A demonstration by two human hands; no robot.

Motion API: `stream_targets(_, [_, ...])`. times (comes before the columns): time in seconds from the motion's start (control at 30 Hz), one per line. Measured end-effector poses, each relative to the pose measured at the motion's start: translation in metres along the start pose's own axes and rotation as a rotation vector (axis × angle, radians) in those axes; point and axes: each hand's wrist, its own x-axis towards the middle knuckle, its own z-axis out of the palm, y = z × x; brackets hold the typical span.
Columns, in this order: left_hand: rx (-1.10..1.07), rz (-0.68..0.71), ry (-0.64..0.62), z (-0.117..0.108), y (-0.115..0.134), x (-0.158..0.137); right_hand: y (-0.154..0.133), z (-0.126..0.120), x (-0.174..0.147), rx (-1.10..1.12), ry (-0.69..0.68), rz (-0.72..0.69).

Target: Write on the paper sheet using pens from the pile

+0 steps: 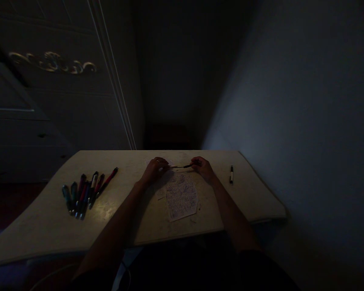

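Note:
Over the far part of the table, my left hand (155,170) and my right hand (202,167) face each other with fingers pinched. Between them runs a thin dark rod that looks like a pen refill (178,167). Its left end is at my left fingertips, beside a small pale bit. On the right it meets a thicker dark pen piece (187,166), gripped by my right fingers. Below my hands lies a sheet of paper (182,197) covered in scribbles. Dim light hides the finer detail at both fingertips.
Several pens (85,194) lie in a group on the table's left side. A single black and white pen (231,174) rests to the right. A pale wall (306,121) borders the table (124,230) on the right. A panelled cabinet (63,113) stands at the left.

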Motion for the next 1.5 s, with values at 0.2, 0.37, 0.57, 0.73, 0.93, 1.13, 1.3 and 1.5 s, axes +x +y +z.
stream_targets(0.2, [-0.026, -0.019, -0.009, -0.002, -0.003, -0.001, 0.003, -0.004, 0.0, -0.017, -0.007, -0.026])
stream_targets(0.37, [-0.03, -0.015, -0.016, -0.005, 0.0, -0.002, 0.005, -0.007, 0.0, -0.037, -0.005, -0.016])
stream_targets(0.57, [-0.035, -0.04, -0.011, -0.004, -0.006, -0.002, 0.006, -0.01, 0.0, -0.082, -0.015, -0.037])
stream_targets(0.73, [-0.011, -0.063, 0.019, -0.003, -0.014, -0.003, 0.006, -0.015, 0.001, -0.123, 0.009, -0.064])
stream_targets(0.93, [-0.001, -0.056, 0.023, -0.005, -0.016, -0.004, 0.004, -0.017, 0.001, -0.085, 0.031, -0.065])
stream_targets(1.13, [0.01, -0.041, -0.02, -0.005, -0.012, -0.004, 0.0, -0.017, 0.003, 0.024, 0.047, -0.062])
stream_targets(1.3, [-0.013, -0.026, -0.088, -0.005, -0.006, -0.003, -0.001, -0.014, 0.004, 0.066, 0.057, -0.04])
stream_targets(1.5, [-0.031, 0.003, -0.091, -0.005, -0.004, -0.001, -0.003, -0.003, 0.003, 0.071, 0.064, 0.008])
